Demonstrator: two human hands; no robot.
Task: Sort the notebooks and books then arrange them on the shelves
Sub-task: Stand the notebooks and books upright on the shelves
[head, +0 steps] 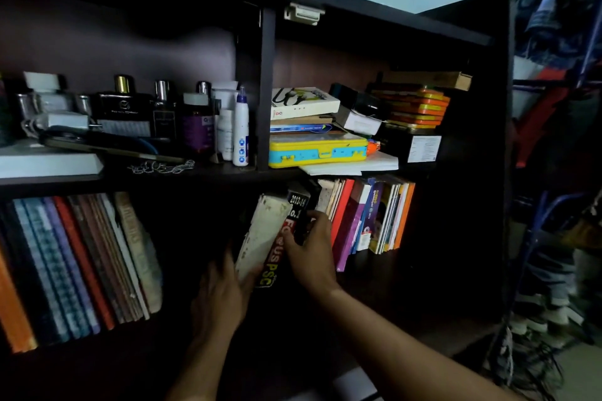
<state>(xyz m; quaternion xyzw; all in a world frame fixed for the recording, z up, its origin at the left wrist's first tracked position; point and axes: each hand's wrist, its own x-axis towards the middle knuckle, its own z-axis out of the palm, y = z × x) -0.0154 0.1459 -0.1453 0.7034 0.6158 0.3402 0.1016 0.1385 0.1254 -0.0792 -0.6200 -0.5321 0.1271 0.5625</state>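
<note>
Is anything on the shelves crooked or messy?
Yes. The thick book held by both hands tilts on the lower shelf, its page edge stained. Above, white papers stick out under the yellow case.

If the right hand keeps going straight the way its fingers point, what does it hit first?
Probably the leaning row of books up and right of the right hand, which holds the thick black book; depth is unclear.
</note>
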